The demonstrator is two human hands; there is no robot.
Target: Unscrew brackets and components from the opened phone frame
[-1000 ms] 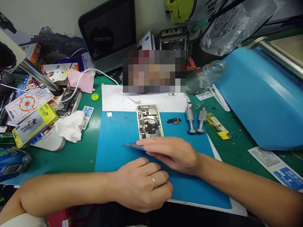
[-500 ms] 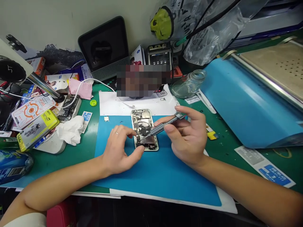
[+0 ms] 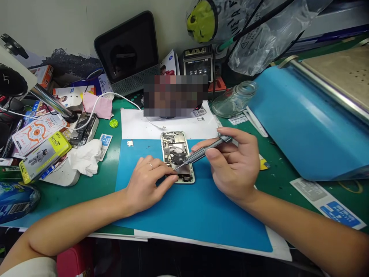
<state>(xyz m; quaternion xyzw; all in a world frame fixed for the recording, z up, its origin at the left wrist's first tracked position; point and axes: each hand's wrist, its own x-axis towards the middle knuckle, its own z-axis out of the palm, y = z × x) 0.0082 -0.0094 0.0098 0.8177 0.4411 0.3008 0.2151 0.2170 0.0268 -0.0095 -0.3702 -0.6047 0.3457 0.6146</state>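
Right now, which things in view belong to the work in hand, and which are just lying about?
Seem in use:
screwdriver, in the right hand
opened phone, left hand at its edge
blue mat beneath

Apparently lying about:
glass jar
crumpled tissue
green cap
yellow battery box

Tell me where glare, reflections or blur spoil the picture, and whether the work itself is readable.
Head view: a bright streak of glare runs along the metal bar; head view: the dark screen shows dim reflections; head view: a pixelated block hides what is behind it; head view: the opened phone and screwdriver look fairly sharp, but the tip's contact is too small to judge.
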